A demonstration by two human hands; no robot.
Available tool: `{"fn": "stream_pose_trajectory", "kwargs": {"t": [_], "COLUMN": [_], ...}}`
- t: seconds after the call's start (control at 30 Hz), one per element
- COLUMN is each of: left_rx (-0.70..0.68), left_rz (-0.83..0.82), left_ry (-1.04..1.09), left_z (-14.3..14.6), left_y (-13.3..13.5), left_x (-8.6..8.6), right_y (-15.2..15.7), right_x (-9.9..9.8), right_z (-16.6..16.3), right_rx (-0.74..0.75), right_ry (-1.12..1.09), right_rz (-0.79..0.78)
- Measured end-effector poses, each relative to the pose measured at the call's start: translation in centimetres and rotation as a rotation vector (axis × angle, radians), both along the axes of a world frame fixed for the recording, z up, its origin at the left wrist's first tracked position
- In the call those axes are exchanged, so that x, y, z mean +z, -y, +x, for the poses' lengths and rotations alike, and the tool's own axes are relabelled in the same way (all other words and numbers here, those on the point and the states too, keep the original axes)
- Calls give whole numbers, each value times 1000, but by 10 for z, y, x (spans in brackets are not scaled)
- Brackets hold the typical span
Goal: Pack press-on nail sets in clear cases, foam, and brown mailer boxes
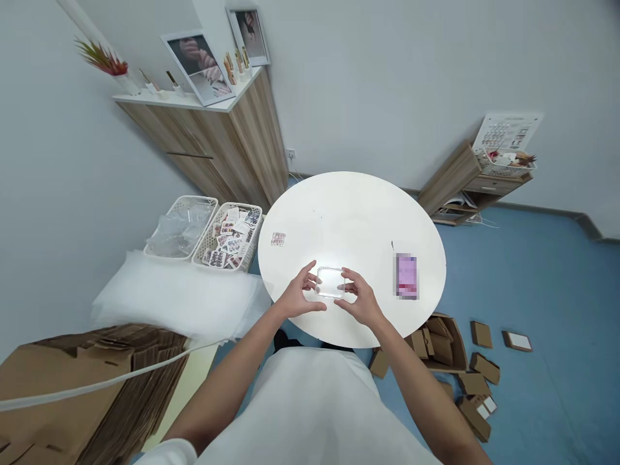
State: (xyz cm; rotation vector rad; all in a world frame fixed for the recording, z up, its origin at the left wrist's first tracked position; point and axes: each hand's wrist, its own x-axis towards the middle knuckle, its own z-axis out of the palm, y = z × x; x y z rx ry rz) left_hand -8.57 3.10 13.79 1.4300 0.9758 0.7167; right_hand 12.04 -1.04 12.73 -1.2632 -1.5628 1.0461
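A small clear plastic box (330, 282) is held just above the near part of the round white table (358, 213). My left hand (301, 296) grips its left edge, fingers curled round it. Its right edge is pinched by my right hand (359, 298). A small sheet of nail stickers (278, 239) lies on the table to the left, apart from both hands. To the right on the table lies a pink-purple phone (406, 276).
Two white baskets (227, 237) stand left of the table, one with clear bags, one with sticker packs. Flat cardboard (87, 381) and white foam sheets (179, 297) are piled at the near left. Small brown boxes (465, 374) litter the blue floor on the right. Wooden cabinets stand by the wall.
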Motion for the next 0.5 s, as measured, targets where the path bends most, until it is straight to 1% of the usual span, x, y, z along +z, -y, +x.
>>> {"fn": "stream_pose_trajectory", "kwargs": {"t": [0.07,0.17,0.33,0.5], "left_rx": [-25,-53,-74,-101], "left_rz": [96,174,189,196], "left_ry": [-105,-195,-232,-227], "left_z": [5,12,15,7], "left_y": [-2,-6,-11,-18], "left_x": [2,1,-3,-4], "right_y": [-2,-4,-7,-7], "right_x": [-1,-3,-8,-5], "right_z": [10,19,20,13], "right_rx": [18,34,31,48], "right_ry": [15,46,81,157], "right_rz": [3,17,34,53]}}
